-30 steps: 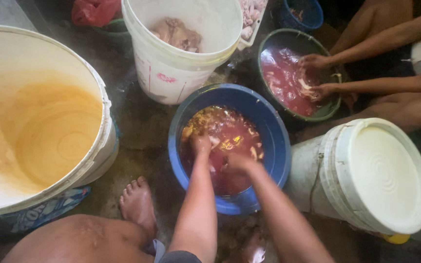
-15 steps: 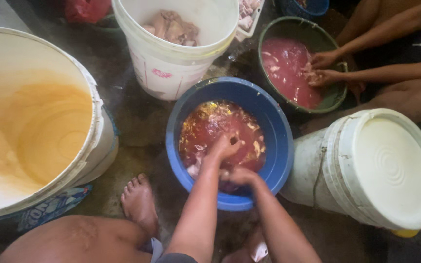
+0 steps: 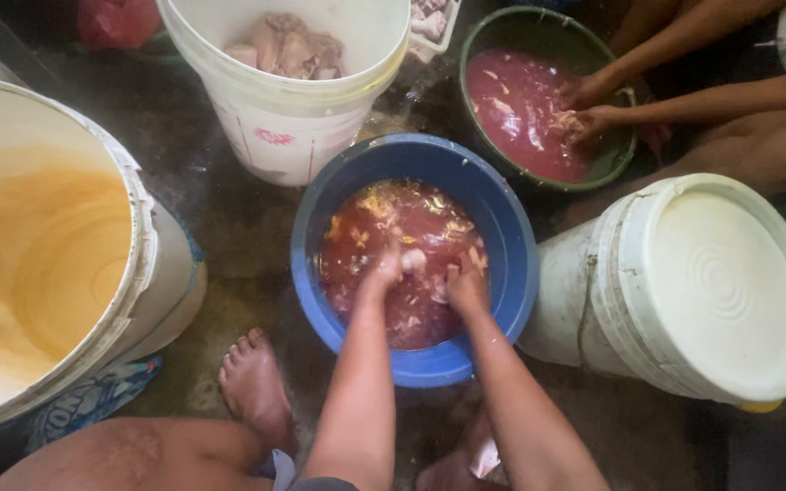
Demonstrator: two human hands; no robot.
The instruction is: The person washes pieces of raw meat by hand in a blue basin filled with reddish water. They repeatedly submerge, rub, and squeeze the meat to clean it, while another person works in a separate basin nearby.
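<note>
A blue basin (image 3: 511,264) on the wet floor holds dark red liquid with pale and yellowish pieces floating in it. Both my hands are dipped in it near the middle. My left hand (image 3: 391,264) is closed around a pale piece of meat (image 3: 414,261) at the surface. My right hand (image 3: 464,284) sits just right of it, fingers curled in the liquid; what it holds is hidden.
A white bucket (image 3: 275,127) with raw meat pieces stands behind the basin. A large stained empty bucket (image 3: 138,264) is at left, a lidded white bucket (image 3: 720,291) at right. Another person's hands (image 3: 584,114) work in a green basin (image 3: 625,159). My bare foot (image 3: 252,386) rests front left.
My hands have drawn back from the basin's far side toward its middle and come closer together. The view has shifted nearer the basin.
</note>
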